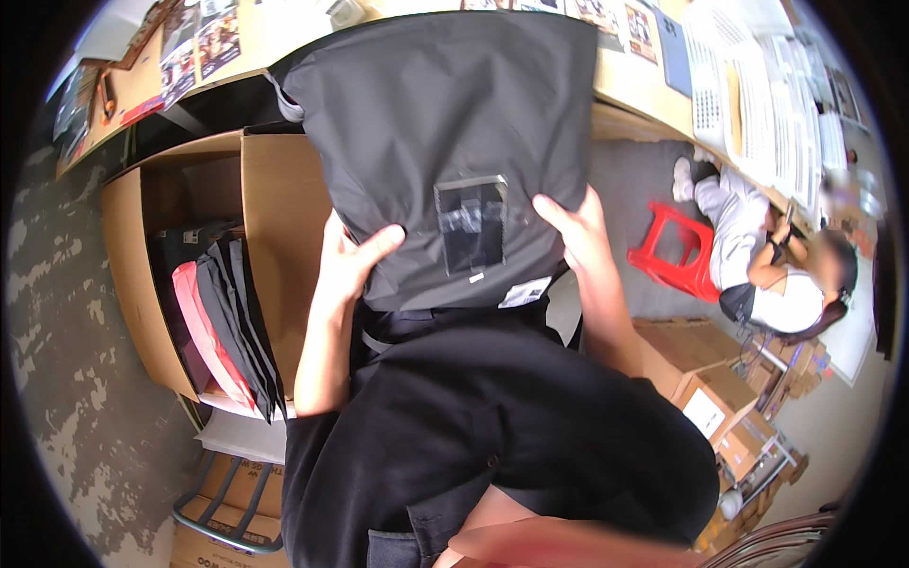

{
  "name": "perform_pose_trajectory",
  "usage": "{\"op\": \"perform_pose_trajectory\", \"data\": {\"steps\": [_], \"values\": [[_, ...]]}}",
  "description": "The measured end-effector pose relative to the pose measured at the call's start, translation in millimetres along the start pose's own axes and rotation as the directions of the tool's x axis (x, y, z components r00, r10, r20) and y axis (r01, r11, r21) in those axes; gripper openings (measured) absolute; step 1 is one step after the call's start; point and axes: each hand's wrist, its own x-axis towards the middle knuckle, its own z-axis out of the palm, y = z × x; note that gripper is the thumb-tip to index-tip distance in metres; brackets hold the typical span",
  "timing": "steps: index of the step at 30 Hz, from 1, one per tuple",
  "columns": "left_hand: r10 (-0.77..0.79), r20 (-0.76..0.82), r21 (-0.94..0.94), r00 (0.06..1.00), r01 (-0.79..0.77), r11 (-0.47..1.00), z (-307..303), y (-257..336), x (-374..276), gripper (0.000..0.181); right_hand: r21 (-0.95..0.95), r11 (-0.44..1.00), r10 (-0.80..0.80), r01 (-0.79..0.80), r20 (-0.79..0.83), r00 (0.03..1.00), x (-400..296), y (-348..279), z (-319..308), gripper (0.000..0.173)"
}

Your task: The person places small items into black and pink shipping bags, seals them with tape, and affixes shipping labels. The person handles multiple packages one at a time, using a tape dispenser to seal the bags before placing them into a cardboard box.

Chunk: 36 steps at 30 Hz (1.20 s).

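Note:
A large, dark grey fabric or plastic bag (398, 142) spans the middle of the view, held up between both hands. My left hand (355, 255) grips its lower left edge, thumb on the near face and fingers hidden behind. On the lower right edge my right hand (579, 220) holds it the same way. The bag's face bears a dark rectangular patch under clear tape (472, 224) and a small white label (524, 292) near the bottom edge. A grey strap loop (287, 106) sticks out at its upper left.
An open cardboard box (122, 277) at left holds a pink package (209, 334) and dark ones. Beyond the bag runs a wooden worktable (639, 92) with prints and white plastic baskets (710, 106). At right are a red plastic stool (671, 248), a seated person and stacked cartons (682, 348).

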Motion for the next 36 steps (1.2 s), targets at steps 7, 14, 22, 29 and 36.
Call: {"op": "perform_pose_trajectory", "data": {"steps": [7,14,22,29,36], "values": [[-0.018,0.117,-0.030,0.993,0.021,0.999,-8,17,-10,0.078,0.165,0.986,0.021,-0.039,0.109,0.994,-10,-18,-18,0.067],[0.044,0.209,0.146,0.977,-0.076,0.986,-1,50,-14,0.077,0.069,0.987,-0.149,0.146,0.036,0.988,3,-9,-21,0.065],[0.288,0.046,0.038,0.957,-0.290,0.956,-47,20,-15,0.047,0.139,0.983,-0.137,0.123,0.095,0.986,33,-4,-38,0.062],[0.519,-0.568,0.724,0.639,0.087,0.685,-174,25,-78,0.028,0.262,0.963,-0.134,0.062,0.266,0.955,45,10,-65,0.055],[0.611,-0.500,0.862,0.613,0.285,0.419,-224,1,-101,0.049,0.299,0.954,-0.093,0.012,0.259,0.961,50,19,-61,0.055]]}}
